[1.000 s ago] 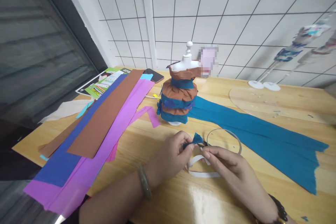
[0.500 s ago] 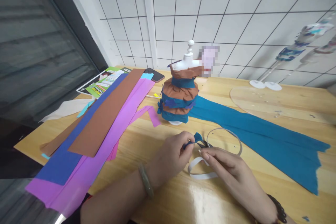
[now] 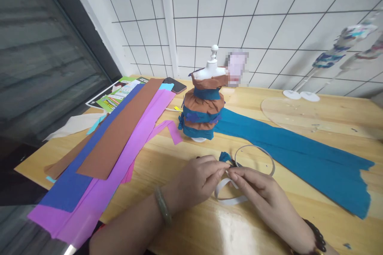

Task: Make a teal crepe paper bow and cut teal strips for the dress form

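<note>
My left hand (image 3: 206, 177) and my right hand (image 3: 260, 191) meet at the fingertips above the wooden table, both pinched closed on something too small to make out. Just beyond the fingertips lies a small gathered teal piece (image 3: 225, 157), next to dark scissors partly hidden by the fingers. A white band (image 3: 229, 198) loops below the fingertips. Farther back stands a small white dress form (image 3: 212, 72), wrapped in brown and teal crepe paper. From behind it a long teal strip (image 3: 296, 149) runs to the right.
Brown (image 3: 122, 131), blue and purple (image 3: 77, 219) strips lie at the left. A phone (image 3: 176, 85) and leaflets (image 3: 110, 101) are behind them. A thin ring (image 3: 273, 163) is near my right hand; a clear disc and white stands (image 3: 291, 94) are at the back right.
My left hand has let go of the small teal piece and moved right, its fingertips now at those of my right hand. My right hand has barely moved.
</note>
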The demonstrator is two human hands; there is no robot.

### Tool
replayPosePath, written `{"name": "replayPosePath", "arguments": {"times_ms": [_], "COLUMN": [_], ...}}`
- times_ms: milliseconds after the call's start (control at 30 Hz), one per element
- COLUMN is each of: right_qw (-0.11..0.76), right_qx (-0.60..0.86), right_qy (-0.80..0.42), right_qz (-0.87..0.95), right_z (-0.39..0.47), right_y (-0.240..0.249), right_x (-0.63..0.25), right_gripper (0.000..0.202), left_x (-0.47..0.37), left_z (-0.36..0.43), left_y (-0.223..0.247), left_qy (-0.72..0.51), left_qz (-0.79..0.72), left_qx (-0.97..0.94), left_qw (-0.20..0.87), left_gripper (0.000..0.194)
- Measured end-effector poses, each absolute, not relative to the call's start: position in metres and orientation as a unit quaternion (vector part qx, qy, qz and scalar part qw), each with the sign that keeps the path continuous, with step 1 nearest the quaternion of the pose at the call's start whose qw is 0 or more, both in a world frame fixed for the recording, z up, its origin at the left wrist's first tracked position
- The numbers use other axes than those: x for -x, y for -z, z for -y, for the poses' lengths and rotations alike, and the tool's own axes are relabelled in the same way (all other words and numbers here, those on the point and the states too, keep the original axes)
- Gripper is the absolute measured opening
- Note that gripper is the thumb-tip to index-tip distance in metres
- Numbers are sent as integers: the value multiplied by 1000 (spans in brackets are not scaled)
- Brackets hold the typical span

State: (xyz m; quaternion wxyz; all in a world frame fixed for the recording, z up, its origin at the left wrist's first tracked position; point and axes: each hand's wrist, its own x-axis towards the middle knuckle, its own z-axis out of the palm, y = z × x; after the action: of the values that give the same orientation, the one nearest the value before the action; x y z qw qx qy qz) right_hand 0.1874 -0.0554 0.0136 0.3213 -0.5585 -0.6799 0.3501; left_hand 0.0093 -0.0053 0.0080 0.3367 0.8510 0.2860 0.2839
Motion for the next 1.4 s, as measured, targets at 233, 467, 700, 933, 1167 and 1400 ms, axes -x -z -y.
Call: {"name": "replayPosePath", "arguments": {"times_ms": [233,467,700,933,1167,1400], "right_qw": [311,299,287,286,303,284], "right_qx": [551,542,528,540,547,560], "right_qy": [-359,-347,-362,-369,-391,-371], "right_qz": [686,704,713,700,676,685], "right_z": [56,56,55,56,55,56], "right_y": [-14,-15,-15,-22,-21,-16], "right_x": [-187,-187,-189,-188,-186,-184], "right_gripper": [28,27,26,31,24,19], "left_x": [-11,-12,-12,-11,-12,-12], "left_z": [5,4,4,5,6,6], "left_y": [-7,-11,-10,-9,-7,-8], "left_qy": [-284,-275,-294,-291,-294,-294], "left_qz": [-289,-312,-329,-321,-291,-293], "left_qx": [-854,-851,-840,-848,-857,-861], "left_qw": [327,320,316,307,307,295], "left_gripper": [25,21,22,20,20,21]}}
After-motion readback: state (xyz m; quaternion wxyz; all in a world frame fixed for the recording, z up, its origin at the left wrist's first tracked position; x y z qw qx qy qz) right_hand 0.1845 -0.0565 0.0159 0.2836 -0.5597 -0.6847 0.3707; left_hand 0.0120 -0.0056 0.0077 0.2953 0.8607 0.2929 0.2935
